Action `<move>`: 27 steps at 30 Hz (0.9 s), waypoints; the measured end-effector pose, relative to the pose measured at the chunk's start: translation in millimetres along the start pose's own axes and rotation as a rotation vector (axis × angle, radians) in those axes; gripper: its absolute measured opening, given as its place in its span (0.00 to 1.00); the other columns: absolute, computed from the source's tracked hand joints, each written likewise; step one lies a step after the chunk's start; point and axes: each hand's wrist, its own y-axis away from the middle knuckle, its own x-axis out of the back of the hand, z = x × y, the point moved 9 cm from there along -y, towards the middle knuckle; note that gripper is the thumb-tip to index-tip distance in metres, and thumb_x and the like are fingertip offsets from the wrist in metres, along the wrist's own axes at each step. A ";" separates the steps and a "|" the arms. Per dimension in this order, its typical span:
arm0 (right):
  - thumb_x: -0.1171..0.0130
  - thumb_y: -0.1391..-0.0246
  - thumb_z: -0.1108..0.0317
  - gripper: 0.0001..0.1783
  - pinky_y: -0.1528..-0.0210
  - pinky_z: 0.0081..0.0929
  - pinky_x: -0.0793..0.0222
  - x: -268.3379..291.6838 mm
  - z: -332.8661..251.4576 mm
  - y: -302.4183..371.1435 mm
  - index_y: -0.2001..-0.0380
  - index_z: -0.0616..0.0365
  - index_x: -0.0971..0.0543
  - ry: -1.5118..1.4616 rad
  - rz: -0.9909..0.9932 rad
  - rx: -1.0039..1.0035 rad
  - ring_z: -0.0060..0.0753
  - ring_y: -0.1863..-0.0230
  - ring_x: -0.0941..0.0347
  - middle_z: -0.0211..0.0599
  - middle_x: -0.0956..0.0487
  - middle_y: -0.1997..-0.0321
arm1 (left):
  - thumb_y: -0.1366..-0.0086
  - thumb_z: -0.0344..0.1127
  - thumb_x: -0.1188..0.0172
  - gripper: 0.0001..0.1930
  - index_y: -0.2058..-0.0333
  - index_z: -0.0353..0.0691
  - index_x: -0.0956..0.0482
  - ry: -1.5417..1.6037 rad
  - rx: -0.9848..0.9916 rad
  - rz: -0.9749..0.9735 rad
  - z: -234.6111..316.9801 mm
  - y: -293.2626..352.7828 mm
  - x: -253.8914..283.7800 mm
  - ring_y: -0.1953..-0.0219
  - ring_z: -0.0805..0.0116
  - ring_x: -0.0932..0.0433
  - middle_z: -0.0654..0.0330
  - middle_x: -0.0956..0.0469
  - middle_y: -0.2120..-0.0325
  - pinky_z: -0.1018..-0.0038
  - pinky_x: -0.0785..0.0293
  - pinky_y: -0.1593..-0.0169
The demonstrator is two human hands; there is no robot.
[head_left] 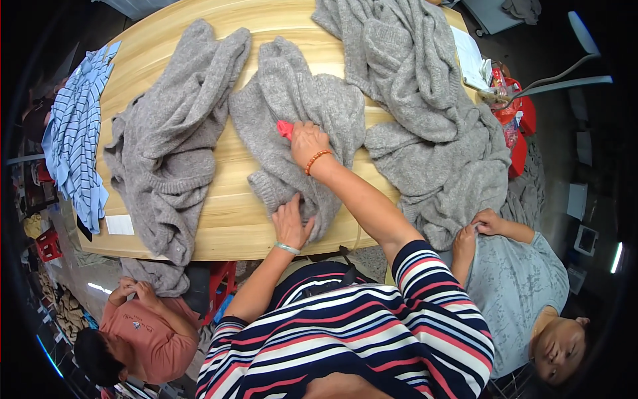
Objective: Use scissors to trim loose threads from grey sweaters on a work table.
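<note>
A grey knitted sweater (292, 100) lies bunched on the wooden table in front of me. My right hand (309, 141), with a beaded bracelet at the wrist, is closed on top of it. From its fingers a small bright red piece (284, 128) pokes out, soft-looking; its exact kind I cannot make out. Nearer to me, my left hand (290, 223), wearing a pale bangle, rests on the lower part of the same sweater. Its thumb stands apart from the fingers, whose tips touch the knit beside a fold.
More grey knitwear lies in heaps left (166, 126) and right (425, 126) on the table (279, 16). A blue striped garment (76, 126) hangs over the left edge. Co-workers sit close on both sides, each handling grey knit. Red containers (525, 113) stand at the right.
</note>
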 end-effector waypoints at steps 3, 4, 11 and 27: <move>0.29 0.56 0.64 0.23 0.53 0.44 0.24 16.8 1.4 -8.1 0.59 0.68 0.24 -0.193 -0.244 -0.011 0.54 0.53 0.21 0.55 0.20 0.56 | 0.46 0.41 0.31 0.32 0.43 0.42 0.31 -0.226 0.133 0.029 -41.2 9.6 20.8 0.53 0.52 0.29 0.54 0.25 0.55 0.54 0.37 0.51; 0.30 0.54 0.63 0.26 0.51 0.42 0.25 33.6 17.4 -10.9 0.56 0.69 0.24 -0.365 -0.283 -0.010 0.51 0.52 0.20 0.54 0.19 0.54 | 0.45 0.41 0.33 0.31 0.43 0.44 0.31 -0.267 0.149 0.052 -49.9 4.0 24.3 0.52 0.53 0.29 0.54 0.25 0.56 0.54 0.37 0.51; 0.28 0.52 0.60 0.26 0.57 0.28 0.28 146.5 104.7 -6.6 0.55 0.68 0.21 -1.006 0.022 0.020 0.23 0.63 0.26 0.33 0.18 0.65 | 0.41 0.37 0.37 0.30 0.39 0.44 0.34 -0.371 0.375 0.196 -130.3 -0.8 86.3 0.51 0.47 0.29 0.52 0.27 0.56 0.49 0.36 0.51; 0.32 0.52 0.59 0.20 0.63 0.31 0.29 139.1 186.2 80.4 0.63 0.67 0.21 -0.754 0.037 -0.273 0.26 0.69 0.27 0.36 0.21 0.73 | 0.47 0.42 0.28 0.30 0.46 0.39 0.25 -0.114 -0.104 -0.162 -1.7 -1.6 13.5 0.55 0.49 0.24 0.50 0.22 0.59 0.59 0.32 0.49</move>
